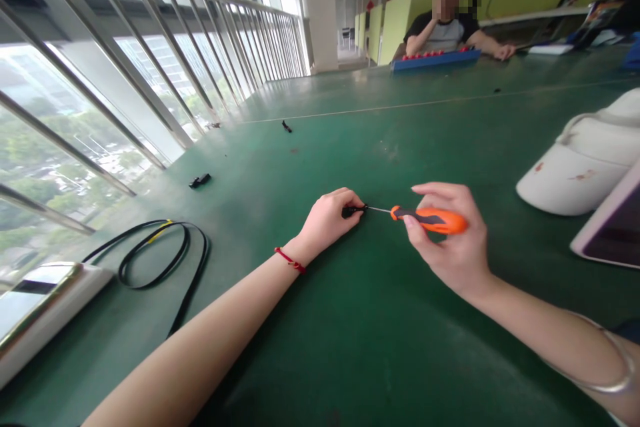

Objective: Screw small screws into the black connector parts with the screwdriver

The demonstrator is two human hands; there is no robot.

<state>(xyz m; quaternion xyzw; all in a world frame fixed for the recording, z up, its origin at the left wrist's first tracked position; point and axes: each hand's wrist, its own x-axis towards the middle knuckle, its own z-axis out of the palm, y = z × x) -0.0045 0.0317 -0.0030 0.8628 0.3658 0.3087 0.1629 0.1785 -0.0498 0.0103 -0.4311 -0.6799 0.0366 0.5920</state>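
My left hand (334,217), with a red string bracelet at its wrist, pinches a small black part (351,211) just above the green table. An orange and dark grey screwdriver (450,221) lies level, its thin shaft pointing left, and the tip meets the right end of the black part. My right hand (457,247) is at the screwdriver's handle, the thumb against its lower side and the fingers loosely curved above and behind it. Fine detail of the black part is hidden by my left fingers.
Around the green table (300,160) are a looped black cable (187,247), a white device (55,307), small black pieces (200,181), a white container (575,167) and a tablet-like object (613,227). Across it a person (445,30) sits behind a blue tray (435,62). Railings line the left.
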